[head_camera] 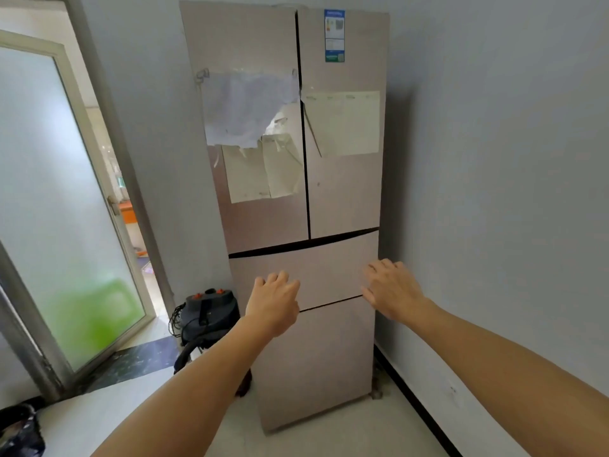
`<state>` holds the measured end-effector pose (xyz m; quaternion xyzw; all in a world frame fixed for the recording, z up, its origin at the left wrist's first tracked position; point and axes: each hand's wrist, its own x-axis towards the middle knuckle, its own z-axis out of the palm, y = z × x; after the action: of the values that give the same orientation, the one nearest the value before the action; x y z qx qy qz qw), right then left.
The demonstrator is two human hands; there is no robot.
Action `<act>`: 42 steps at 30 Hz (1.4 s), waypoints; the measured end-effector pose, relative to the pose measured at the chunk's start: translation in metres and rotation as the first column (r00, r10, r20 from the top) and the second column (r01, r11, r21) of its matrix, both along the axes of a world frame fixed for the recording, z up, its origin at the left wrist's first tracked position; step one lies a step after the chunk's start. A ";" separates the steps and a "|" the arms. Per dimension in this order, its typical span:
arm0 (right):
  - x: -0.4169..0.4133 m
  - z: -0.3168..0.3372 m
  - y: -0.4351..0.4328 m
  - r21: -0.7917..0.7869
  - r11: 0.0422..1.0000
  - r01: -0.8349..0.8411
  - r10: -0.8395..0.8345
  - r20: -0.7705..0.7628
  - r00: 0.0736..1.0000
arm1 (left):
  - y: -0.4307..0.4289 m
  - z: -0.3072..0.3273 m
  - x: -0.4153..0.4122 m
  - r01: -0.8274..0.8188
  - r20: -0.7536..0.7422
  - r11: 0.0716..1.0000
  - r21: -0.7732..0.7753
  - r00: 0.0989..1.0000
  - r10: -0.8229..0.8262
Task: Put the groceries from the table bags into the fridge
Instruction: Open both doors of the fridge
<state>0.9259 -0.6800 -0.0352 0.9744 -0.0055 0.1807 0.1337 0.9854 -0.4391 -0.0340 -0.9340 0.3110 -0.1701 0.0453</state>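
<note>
Nearest me, a dark bag (19,430) sits on the white counter (108,410) at lower left. My left hand (273,301) and right hand (393,290) reach out empty, fingers loose, holding nothing. Beyond them, the tall beige fridge (342,192) stands fully closed, papers taped to its upper doors; I judge loading hasn't begun.

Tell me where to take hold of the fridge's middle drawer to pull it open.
Probably grip the middle drawer along its top edge, in the dark curved gap under the two upper doors. No handle shows on its flat front, so that gap looks like the only hold. Come from the front, fingers hooked in from above; both hands are empty.
</note>
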 end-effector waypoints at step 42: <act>0.516 -0.093 -0.052 0.844 -0.493 -0.209 -0.631 -0.183 0.754 | -0.108 -0.080 0.501 0.316 0.685 0.942 0.112 0.663 -0.304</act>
<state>1.4418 -0.7321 -0.1278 0.4876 -0.4227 0.2882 -0.7074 1.4859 -0.5471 -0.1140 -0.7355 0.4239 -0.5145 0.1207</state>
